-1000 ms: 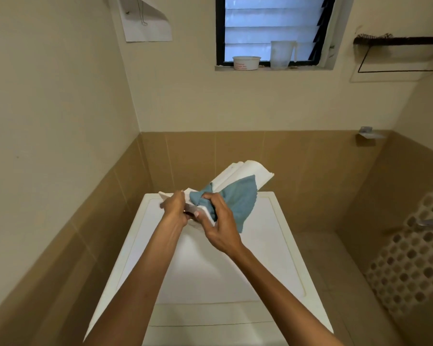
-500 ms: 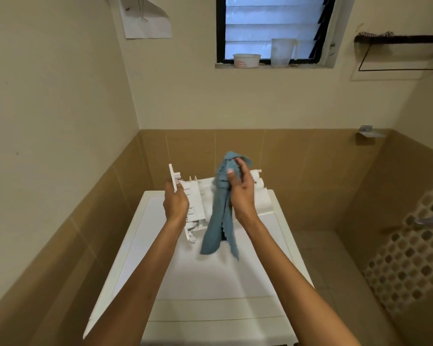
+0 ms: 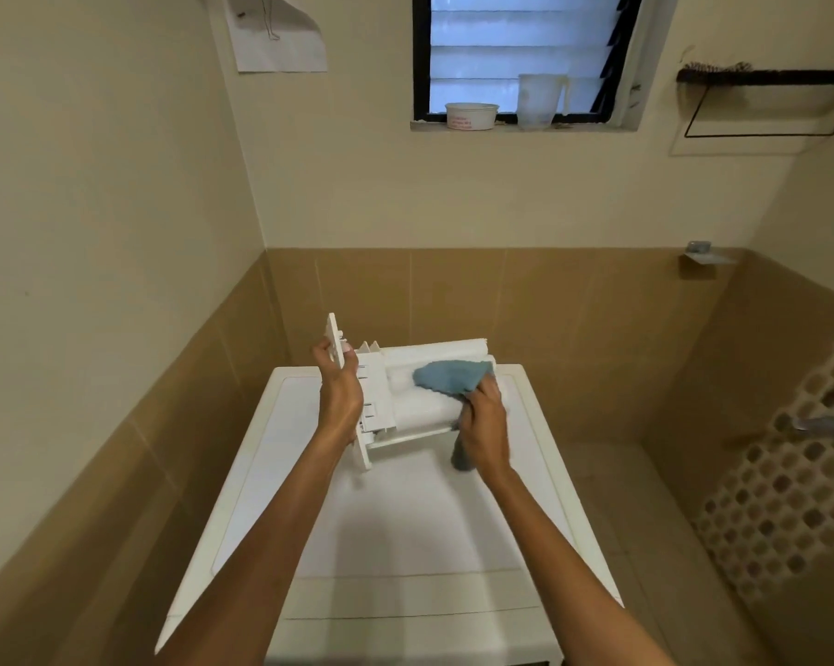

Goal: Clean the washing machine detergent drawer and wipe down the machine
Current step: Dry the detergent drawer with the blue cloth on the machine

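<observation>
The left hand (image 3: 340,398) is holding the white detergent drawer (image 3: 422,411) by its front panel, grip curling round the panel edge. The drawer is lying sideways over the washing machine (image 3: 405,531) top. The right hand (image 3: 484,432) is gripping a blue cloth (image 3: 448,377), pressing it onto the drawer body.

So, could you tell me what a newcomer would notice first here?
At centre, the left hand grips the white detergent drawer by its front panel above the washing machine, while the right hand holds a blue cloth against it. A tub and a jug stand on the windowsill above.
</observation>
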